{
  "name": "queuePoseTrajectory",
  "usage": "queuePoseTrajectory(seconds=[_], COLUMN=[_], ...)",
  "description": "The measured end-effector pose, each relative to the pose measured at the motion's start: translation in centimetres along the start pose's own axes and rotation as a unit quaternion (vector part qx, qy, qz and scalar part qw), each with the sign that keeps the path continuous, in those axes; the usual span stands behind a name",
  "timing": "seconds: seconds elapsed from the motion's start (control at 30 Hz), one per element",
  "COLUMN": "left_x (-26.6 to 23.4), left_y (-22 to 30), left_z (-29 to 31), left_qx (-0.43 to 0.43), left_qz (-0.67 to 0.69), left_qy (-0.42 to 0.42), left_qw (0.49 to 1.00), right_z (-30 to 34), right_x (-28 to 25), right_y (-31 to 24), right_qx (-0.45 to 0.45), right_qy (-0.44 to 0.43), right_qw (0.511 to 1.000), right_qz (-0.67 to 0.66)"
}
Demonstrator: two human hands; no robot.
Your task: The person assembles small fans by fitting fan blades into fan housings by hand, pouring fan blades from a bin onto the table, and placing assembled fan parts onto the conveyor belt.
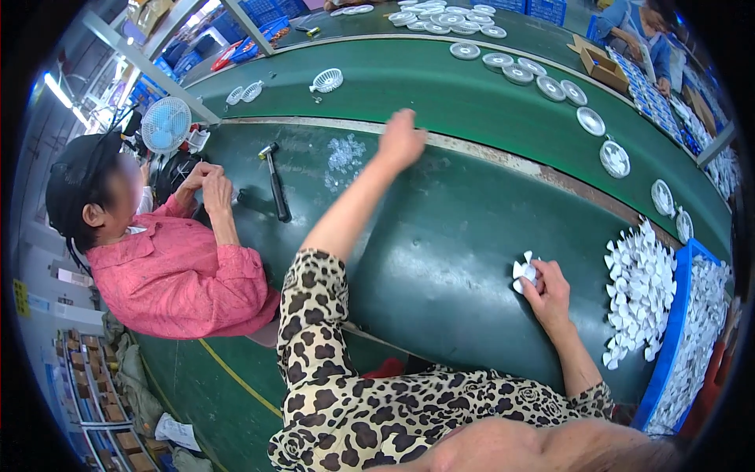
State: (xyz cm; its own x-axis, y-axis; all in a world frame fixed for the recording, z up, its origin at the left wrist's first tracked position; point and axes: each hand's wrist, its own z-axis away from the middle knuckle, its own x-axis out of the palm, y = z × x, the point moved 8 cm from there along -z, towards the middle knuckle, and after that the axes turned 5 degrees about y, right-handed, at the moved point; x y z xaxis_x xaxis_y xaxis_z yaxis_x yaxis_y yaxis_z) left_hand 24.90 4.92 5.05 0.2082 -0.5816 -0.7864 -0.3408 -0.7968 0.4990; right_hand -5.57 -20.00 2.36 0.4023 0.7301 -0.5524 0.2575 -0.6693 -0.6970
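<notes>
My left hand [403, 143] reaches out over the near edge of the green conveyor belt [377, 96]. Its fingers are smeared by motion, so I cannot make out whether anything is in them. Over the table on the right, my right hand [549, 293] is closed on a small white fan blade wheel [522, 271] with petal-like vanes. A heap of small clear plastic parts [344, 154] lies left of my left forearm. To the right of my right hand is a pile of white petal-shaped pieces [641, 287].
A blue bin [668, 346] full of white pieces borders the pile. Round white fan covers [591, 121] lie along the belt. A hammer [277, 185] rests on the table near a co-worker in a pink shirt [181, 275]. Another person [641, 31] sits across the belt.
</notes>
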Motion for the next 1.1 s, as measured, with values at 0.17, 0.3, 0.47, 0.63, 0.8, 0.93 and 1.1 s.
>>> queuePoseTrajectory(seconds=[0.17, 0.3, 0.47, 0.63, 0.8, 0.93, 1.1], left_x=[-2.5, -2.9, -1.6, 0.5, 1.4, 1.6, 3.6], left_y=[-9.9, -14.9, -17.8, -12.7, -1.8, 11.8, 18.2], left_z=[-9.3, -13.7, -15.9, -15.5, -9.6, 2.6, 16.3], left_qx=[-0.067, -0.069, -0.062, -0.011, 0.094, 0.26, 0.315], left_qz=[-0.176, -0.225, -0.256, -0.389, -0.204, -0.065, 0.036], left_qy=[0.1, 0.136, 0.101, 0.042, 0.035, -0.039, -0.178], left_qw=[0.977, 0.962, 0.959, 0.92, 0.974, 0.963, 0.932], right_z=[0.4, 0.3, -0.6, -0.4, 1.0, 2.0, 0.8], right_x=[-0.3, -0.1, 0.5, -0.2, 0.0, -0.9, -0.9], right_y=[0.8, 0.9, 0.6, 0.5, 1.0, 2.7, 5.2], right_qx=[0.023, 0.015, 0.005, 0.004, 0.018, 0.061, 0.278], right_qy=[-0.015, -0.026, -0.036, -0.027, -0.02, 0.009, -0.018], right_qw=[0.999, 0.999, 0.998, 0.998, 0.999, 0.998, 0.943], right_qz=[0.025, 0.041, 0.053, 0.056, 0.027, -0.023, -0.184])
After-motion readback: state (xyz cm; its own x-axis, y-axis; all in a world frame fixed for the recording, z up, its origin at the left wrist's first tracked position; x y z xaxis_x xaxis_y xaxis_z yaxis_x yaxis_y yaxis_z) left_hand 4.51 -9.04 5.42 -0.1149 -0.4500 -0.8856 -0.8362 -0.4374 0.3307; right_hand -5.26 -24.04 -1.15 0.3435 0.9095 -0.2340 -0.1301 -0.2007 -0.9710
